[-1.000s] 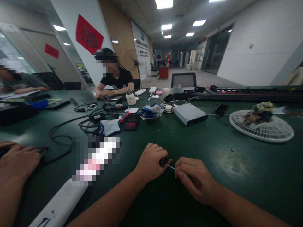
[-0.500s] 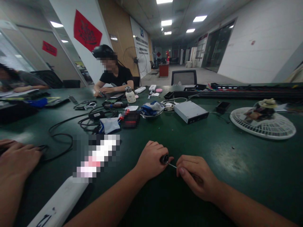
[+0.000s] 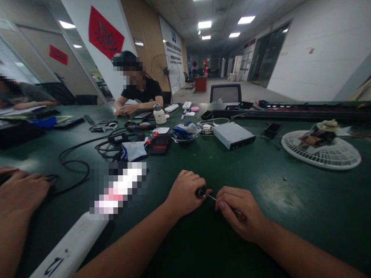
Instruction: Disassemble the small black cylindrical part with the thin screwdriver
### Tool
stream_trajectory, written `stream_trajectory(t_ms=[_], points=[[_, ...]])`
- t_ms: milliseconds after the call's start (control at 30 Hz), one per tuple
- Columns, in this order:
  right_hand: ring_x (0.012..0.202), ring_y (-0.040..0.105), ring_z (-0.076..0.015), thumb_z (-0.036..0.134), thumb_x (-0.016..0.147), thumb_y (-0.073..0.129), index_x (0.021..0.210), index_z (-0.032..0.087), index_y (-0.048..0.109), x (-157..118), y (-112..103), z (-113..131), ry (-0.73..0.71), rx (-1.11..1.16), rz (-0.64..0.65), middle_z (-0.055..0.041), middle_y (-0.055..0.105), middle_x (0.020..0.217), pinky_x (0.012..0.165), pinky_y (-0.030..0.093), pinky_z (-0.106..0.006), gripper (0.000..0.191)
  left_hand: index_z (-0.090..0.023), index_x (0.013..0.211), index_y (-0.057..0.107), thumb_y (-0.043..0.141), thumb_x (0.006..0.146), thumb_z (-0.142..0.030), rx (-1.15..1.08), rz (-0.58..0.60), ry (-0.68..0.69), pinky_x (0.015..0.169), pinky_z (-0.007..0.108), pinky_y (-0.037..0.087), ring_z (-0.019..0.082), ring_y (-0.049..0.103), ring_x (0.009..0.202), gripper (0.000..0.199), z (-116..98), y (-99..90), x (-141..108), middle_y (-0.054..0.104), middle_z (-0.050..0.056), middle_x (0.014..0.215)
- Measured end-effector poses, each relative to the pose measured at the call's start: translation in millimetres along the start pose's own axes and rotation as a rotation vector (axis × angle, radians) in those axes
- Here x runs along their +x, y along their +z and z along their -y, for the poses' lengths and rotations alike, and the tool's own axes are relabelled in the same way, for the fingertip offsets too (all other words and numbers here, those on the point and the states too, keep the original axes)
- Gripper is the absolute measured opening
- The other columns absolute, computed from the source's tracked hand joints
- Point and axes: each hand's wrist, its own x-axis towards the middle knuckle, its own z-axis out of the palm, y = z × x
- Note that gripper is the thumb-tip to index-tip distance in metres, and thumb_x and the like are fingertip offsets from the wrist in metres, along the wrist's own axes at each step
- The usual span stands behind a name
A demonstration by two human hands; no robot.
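Observation:
My left hand point(image 3: 185, 193) is closed around a black cylindrical piece point(image 3: 200, 192). Its round, ringed end pokes out between thumb and fingers; the rest is hidden in the fist. Close by on the right, my right hand point(image 3: 239, 212) is wrapped around what looks like a thin screwdriver point(image 3: 212, 197). Its slim metal shaft points left to the thumb side of my left hand, just beside the black piece; whether the tip touches anything is hidden. Most of its handle is covered by my palm. Both hands are low over the green table point(image 3: 232, 173).
A white fan cage point(image 3: 301, 154) lies right, a grey disc drive point(image 3: 233, 135) ahead. Beyond are a bowl with blue-white cloth point(image 3: 185, 131), a bottle point(image 3: 159, 114) and black cables point(image 3: 72, 166). At left are a long white bar point(image 3: 66, 243) and another person's hand point(image 3: 24, 193).
Both hands keep their grips and almost the same places. The whole view has shifted very slightly; the right hand appears a touch higher.

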Motion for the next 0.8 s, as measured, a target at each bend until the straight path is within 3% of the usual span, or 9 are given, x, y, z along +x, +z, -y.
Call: stream_trajectory(t_ms=[800], points=[[0.07,0.06,-0.015,0.014,0.097,0.048,0.083,0.016,0.061,-0.7,0.6,-1.3,0.0,-0.015,-0.05,-0.0049,0.063,0.077,0.065,0.045,-0.028,0.019,-0.02,0.074,0.057,0.062,0.09,-0.039,0.012,0.006,0.007,0.075,0.035,0.036,0.019,0.055,0.078,0.025,0.6,1.3,-0.2,0.063,0.0,0.076]])
